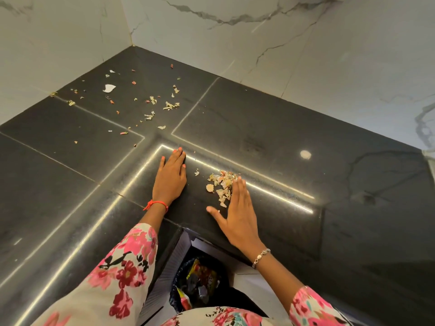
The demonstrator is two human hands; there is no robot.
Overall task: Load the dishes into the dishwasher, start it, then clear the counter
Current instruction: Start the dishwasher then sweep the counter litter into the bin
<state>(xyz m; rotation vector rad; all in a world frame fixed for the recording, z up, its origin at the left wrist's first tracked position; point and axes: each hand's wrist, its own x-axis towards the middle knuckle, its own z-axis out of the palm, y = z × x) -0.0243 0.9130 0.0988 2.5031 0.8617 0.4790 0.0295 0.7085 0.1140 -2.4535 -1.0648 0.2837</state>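
Note:
A small heap of pale vegetable peels [221,184] lies on the black stone counter [270,147] near its inner corner. My right hand [237,212] lies flat with straight fingers, its fingertips touching the right side of the heap. My left hand [171,177] rests flat on the counter to the left of the heap, fingers together, apart from the peels. More peel scraps and a white scrap [108,88] are scattered over the far corner of the counter. Neither hand holds anything.
A waste bin with a dark liner [200,283] holding wrappers stands below the counter's inner corner, between my arms. White marble walls [259,31] close the counter at the back and left. A pale round spot [305,154] marks the counter to the right.

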